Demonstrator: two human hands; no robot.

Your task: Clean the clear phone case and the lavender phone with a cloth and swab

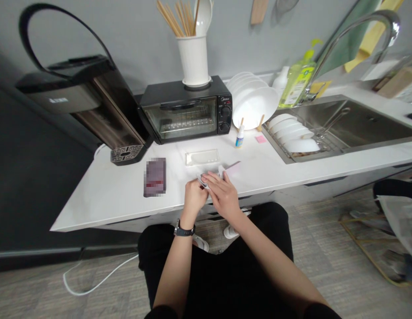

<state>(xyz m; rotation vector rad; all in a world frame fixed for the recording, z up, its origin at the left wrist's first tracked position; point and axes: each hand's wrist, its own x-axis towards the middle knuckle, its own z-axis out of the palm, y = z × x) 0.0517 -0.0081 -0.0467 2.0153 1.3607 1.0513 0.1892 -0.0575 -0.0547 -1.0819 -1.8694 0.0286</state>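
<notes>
Over the counter's front edge, my left hand [195,195], with a black watch on its wrist, is closed around a small pale and dark thing [202,180], mostly hidden by fingers. My right hand [223,195] is pressed over it from the right, fingers together, and a bit of white [221,170] shows beside its fingertips. A lilac strip [233,167] lies just beyond that hand. Behind both hands rests a clear shallow rectangular tray or case [202,157]. Farther back are a small white and blue bottle [239,137], standing upright, and a flat pink square [260,139].
A blurred purple-grey packet [155,177] lies left, before a black drinks machine [122,110]. A toaster oven [189,115] carries a white utensil holder [194,60]. Racked plates [255,104], green soap [297,84] and a sink [365,128] with bowls [302,145] are right.
</notes>
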